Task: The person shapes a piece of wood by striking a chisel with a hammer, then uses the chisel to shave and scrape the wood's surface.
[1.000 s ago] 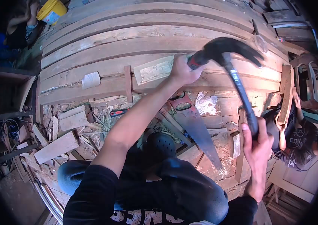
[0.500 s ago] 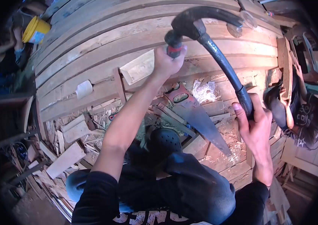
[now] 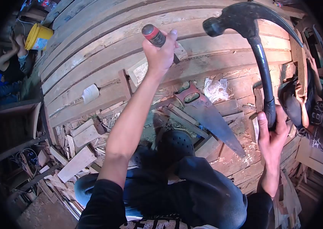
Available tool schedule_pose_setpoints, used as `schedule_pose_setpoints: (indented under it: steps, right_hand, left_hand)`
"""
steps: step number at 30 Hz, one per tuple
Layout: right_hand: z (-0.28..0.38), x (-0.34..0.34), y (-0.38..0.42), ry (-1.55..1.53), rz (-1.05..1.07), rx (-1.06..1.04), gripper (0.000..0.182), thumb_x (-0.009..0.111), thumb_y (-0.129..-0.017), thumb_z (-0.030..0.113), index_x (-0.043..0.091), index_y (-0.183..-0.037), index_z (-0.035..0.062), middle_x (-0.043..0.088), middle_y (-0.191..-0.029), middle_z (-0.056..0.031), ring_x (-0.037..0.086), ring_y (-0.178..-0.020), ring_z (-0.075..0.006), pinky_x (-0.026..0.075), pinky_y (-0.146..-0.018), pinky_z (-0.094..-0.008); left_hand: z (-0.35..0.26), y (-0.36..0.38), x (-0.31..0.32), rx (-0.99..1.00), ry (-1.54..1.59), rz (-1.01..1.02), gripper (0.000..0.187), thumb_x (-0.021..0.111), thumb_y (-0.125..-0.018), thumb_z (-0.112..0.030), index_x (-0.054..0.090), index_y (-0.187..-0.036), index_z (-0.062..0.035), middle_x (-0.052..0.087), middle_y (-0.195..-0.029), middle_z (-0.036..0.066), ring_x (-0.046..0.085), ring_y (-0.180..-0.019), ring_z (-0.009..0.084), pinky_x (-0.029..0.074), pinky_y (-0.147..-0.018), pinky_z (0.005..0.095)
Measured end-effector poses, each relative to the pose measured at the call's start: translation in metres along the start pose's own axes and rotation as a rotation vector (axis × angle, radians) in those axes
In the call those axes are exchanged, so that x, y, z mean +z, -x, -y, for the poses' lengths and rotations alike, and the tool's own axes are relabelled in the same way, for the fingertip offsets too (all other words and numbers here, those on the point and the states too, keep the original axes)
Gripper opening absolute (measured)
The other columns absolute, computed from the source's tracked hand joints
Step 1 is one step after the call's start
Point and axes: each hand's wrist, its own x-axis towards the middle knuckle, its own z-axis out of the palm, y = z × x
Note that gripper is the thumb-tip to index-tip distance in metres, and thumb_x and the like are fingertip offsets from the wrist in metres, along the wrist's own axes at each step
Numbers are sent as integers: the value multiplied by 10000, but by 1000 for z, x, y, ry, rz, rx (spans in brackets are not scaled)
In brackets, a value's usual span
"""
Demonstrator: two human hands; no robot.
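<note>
Right grip (image 3: 273, 133) holds the hammer (image 3: 261, 57) head-forward, claw (image 3: 272, 14) curving right.

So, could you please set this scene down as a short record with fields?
Left hand: closed around the handle of a chisel
Right hand: gripping a claw hammer, head up
Hammer and chisel: apart
Handsaw: lying among wood scraps
White roll: on the planks
Far left: yellow bucket
Far right: another person holding a wooden board
</note>
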Motion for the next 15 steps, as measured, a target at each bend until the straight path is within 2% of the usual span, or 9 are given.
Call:
schedule_pose_setpoints:
  steps: [3, 4, 6, 11, 15]
  right_hand:
    - [-4, -1, 6, -30, 15, 61, 214, 689, -923, 219, 582, -931, 34, 415, -535, 33, 383, -484, -40, 297, -448, -239]
    - [-5, -1, 11, -78, 45, 155, 209, 688, -925, 216, 580, -918, 37, 417, -552, 48, 381, -503, -33, 292, -456, -233]
    - [-11, 3, 18, -131, 25, 174, 202, 699, -916, 211, 590, -913, 41, 419, -552, 52, 370, -503, -34, 279, -458, -229]
    - [-26, 6, 36, -173, 21, 346, 191, 714, -900, 210, 619, -906, 44, 422, -564, 50, 361, -528, -34, 280, -468, -234]
    - [-39, 2, 47, -138, 14, 369, 224, 713, -902, 233, 616, -902, 31, 415, -558, 45, 361, -525, -39, 282, -466, -238]
  left_hand:
    - [6, -2, 6, 30, -64, -34, 228, 705, -861, -100, 531, -724, -49, 583, -609, 32, 589, -537, 117, 464, -516, 270]
    - [7, 0, 7, 25, -57, -30, 228, 705, -861, -100, 531, -724, -49, 583, -609, 32, 589, -537, 117, 464, -516, 270]
    - [7, 0, 11, 11, -81, -93, 246, 686, -864, -43, 495, -712, -69, 495, -544, 14, 461, -446, 100, 482, -520, 306]
    - [4, 1, 19, 40, -87, -93, 246, 668, -868, -26, 489, -705, -67, 493, -543, 17, 453, -437, 102, 485, -515, 313]
    - [1, 2, 16, 82, -85, -99, 260, 663, -870, -23, 480, -690, -64, 478, -538, 22, 446, -433, 104, 487, -514, 316]
